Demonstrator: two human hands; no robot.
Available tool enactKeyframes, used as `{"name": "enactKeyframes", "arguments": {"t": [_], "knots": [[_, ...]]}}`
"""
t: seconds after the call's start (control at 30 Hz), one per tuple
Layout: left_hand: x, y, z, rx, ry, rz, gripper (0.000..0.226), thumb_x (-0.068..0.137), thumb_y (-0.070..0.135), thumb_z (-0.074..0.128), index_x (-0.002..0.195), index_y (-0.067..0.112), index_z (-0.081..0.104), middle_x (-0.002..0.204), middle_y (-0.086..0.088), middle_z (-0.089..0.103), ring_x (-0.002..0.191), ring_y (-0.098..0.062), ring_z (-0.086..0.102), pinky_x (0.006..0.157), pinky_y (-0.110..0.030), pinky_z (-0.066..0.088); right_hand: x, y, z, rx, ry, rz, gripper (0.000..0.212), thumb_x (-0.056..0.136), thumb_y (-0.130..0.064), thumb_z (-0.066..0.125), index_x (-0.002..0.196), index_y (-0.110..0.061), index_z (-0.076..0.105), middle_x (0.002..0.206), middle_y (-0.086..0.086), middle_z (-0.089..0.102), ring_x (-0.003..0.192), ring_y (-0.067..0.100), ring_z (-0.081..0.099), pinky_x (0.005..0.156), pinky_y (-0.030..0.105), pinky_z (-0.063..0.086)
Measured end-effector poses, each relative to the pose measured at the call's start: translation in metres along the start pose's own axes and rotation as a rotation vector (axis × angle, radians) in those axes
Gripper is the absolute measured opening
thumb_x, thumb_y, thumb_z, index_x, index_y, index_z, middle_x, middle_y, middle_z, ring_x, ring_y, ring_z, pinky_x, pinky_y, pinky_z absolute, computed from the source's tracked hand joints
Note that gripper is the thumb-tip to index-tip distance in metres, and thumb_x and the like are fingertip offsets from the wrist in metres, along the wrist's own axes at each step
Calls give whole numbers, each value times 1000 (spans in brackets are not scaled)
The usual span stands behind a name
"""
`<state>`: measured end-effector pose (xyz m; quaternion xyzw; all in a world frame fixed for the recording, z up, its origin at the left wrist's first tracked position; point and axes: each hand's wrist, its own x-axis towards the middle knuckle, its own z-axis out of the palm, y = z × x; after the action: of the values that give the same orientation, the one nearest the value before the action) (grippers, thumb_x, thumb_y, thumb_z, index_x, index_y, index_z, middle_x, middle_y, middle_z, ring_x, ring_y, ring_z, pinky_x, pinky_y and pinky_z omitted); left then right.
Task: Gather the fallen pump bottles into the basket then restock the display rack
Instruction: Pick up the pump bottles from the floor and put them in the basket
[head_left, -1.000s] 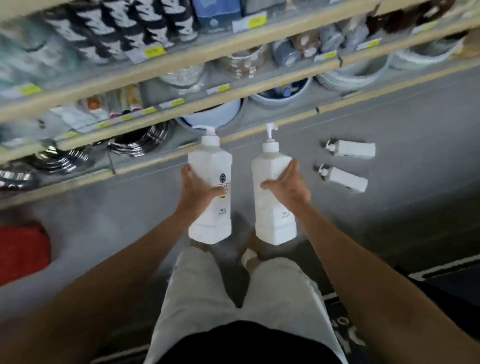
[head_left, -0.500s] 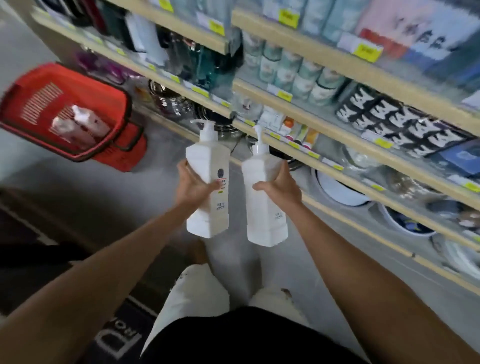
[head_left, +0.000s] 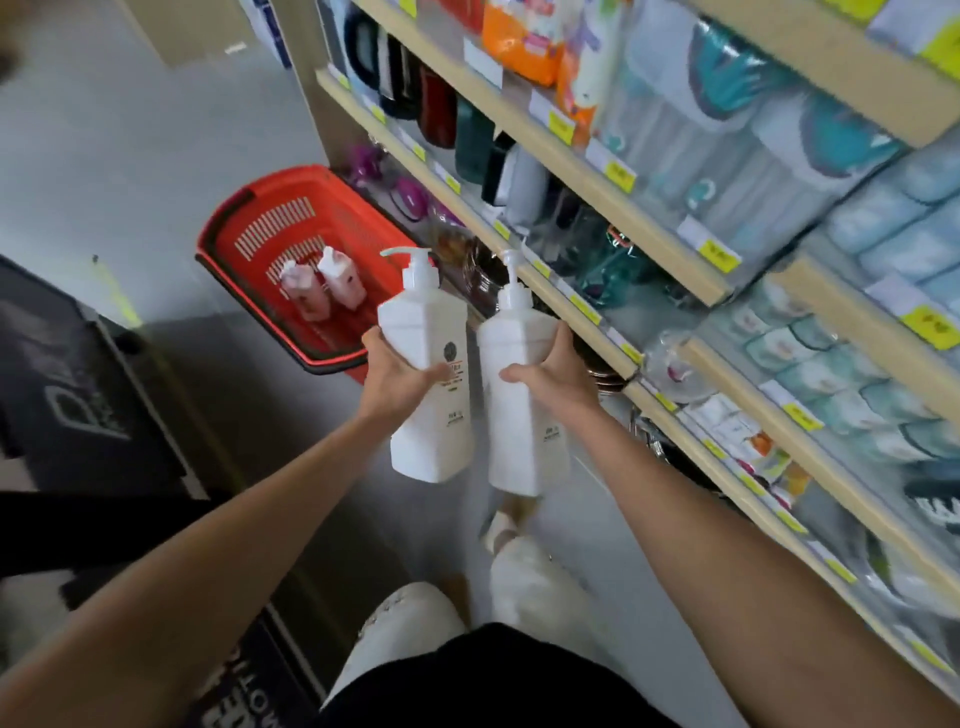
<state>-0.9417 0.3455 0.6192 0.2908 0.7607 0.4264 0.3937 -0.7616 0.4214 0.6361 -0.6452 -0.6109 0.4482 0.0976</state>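
White pump bottles (head_left: 428, 374) (head_left: 522, 395) upright, left hand (head_left: 395, 376) and right hand (head_left: 558, 376) each wrapped round one.

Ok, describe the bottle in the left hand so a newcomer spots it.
Find the red basket on the floor beside the shelving. Just right of it, the left hand holds a white pump bottle. Unlike its neighbour, it shows a round dark logo.

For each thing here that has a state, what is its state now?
Left hand: holds the left pump bottle, upright.
Right hand: holds the right pump bottle, upright.
Red basket: on the floor, handles down.
Two bottles in the basket: lying inside, side by side.
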Motion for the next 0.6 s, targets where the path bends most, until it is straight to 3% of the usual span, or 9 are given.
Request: {"name": "enactKeyframes", "arguments": {"t": [0.17, 0.3, 0.43, 0.6], "knots": [[81, 2, -31, -58, 98, -72, 82, 60, 33, 80, 119, 21, 24, 120, -2, 49, 110, -22, 54, 88, -41, 49, 93, -65, 31, -43, -93, -67, 78, 59, -41, 77, 122, -26, 34, 121, -1, 55, 104, 29, 57, 81, 39, 43], [144, 6, -58, -67, 197, -141, 86, 59, 40, 80, 122, 23, 23, 118, 0, 50, 107, -20, 56, 89, -42, 50, 165, -127, 61, -102, -201, -153, 77, 58, -43, 75, 121, -28, 33, 116, -3, 56, 97, 26, 57, 79, 37, 44], [193, 7, -80, -84, 299, -208, 84, 66, 30, 81, 124, 28, 21, 118, 2, 48, 109, -18, 53, 89, -41, 49, 217, -179, 92, -106, -335, -210, 71, 56, -40, 76, 111, -33, 32, 110, -7, 51, 96, 20, 55, 74, 34, 39], [252, 3, -112, -22, 415, -268, 84, 66, 31, 82, 123, 31, 20, 117, 5, 46, 109, -16, 52, 90, -42, 49, 268, -236, 136, -191, -407, -268, 77, 60, -36, 77, 121, -29, 31, 107, -9, 50, 95, 21, 56, 83, 39, 46]]}}
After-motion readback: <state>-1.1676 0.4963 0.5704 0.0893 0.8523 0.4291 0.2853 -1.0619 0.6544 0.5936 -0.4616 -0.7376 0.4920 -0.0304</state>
